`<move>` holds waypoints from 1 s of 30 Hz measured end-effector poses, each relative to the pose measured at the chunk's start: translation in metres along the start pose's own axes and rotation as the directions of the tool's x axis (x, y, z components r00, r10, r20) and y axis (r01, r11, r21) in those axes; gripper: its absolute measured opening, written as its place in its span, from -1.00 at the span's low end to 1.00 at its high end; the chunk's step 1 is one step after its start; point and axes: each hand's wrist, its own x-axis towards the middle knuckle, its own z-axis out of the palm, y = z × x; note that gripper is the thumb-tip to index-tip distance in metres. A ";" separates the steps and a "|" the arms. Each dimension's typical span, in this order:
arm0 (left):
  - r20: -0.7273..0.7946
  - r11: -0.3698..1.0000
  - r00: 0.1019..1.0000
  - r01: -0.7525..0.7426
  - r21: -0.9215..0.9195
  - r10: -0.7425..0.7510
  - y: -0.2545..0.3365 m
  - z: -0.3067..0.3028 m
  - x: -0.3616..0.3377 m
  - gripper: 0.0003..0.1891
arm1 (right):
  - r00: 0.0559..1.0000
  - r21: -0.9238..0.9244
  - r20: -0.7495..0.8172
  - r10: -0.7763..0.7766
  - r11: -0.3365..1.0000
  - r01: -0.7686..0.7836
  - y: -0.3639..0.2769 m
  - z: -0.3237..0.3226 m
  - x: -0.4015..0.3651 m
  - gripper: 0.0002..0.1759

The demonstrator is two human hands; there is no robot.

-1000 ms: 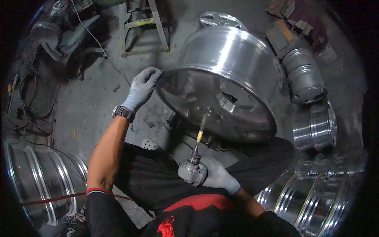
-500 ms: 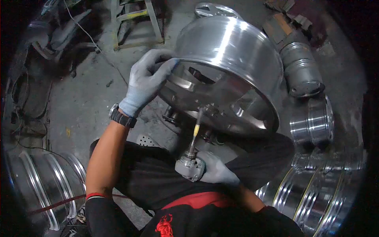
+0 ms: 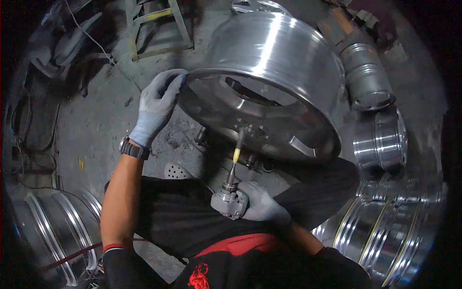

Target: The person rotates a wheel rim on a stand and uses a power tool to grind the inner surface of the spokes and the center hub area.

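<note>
A large metal wheel rim [image 3: 274, 45] is tilted in front of me, its open side with spokes and hub turned toward me. My left hand [image 3: 160, 98], in a grey glove, is closed on the rim's left edge, thumb and fingers round the lip. In my gloved right hand [image 3: 263, 204] is a metal power tool [image 3: 228, 202], held low over my lap. Its long shaft [image 3: 237, 154] with a yellow band points up into the rim, the tip near the hub. The fingers of my right hand are partly hidden behind the tool.
A metal stand [image 3: 159, 50] is at the upper left. More rims lie at the lower left [image 3: 62, 221], the lower right [image 3: 385, 236] and the right [image 3: 380, 139]. A metal cylinder [image 3: 368, 77] and cardboard [image 3: 337, 26] are at the upper right. Cables cross the floor.
My left hand has moved left and slightly down with the rim's edge. The rim has turned, so its spokes and openings sit differently. My right hand and the tool have barely shifted.
</note>
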 end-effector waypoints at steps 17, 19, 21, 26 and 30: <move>-0.074 0.993 0.995 0.056 -0.102 -0.063 0.008 0.005 -0.007 -0.72 | 0.997 0.026 -0.074 -0.017 0.999 0.019 0.004 0.004 -0.004 -0.38; -0.102 0.998 0.994 0.019 -0.067 -0.026 0.003 0.007 -0.009 -0.71 | 0.992 0.000 -0.116 -0.049 0.999 0.049 0.001 0.001 -0.004 -0.40; -0.137 0.999 0.991 -0.014 -0.032 0.009 0.002 0.006 -0.012 -0.71 | 0.990 -0.004 -0.133 -0.045 0.999 0.045 0.001 0.002 -0.005 -0.39; -0.207 0.999 0.978 0.018 0.041 -0.009 -0.001 -0.002 -0.019 -0.65 | 0.998 0.032 -0.052 -0.019 0.999 0.021 0.005 0.000 -0.006 -0.22; -0.172 0.994 0.979 0.107 0.002 -0.105 0.002 -0.003 -0.024 -0.66 | 1.000 0.000 -0.013 -0.022 1.000 0.022 0.007 -0.002 -0.005 -0.23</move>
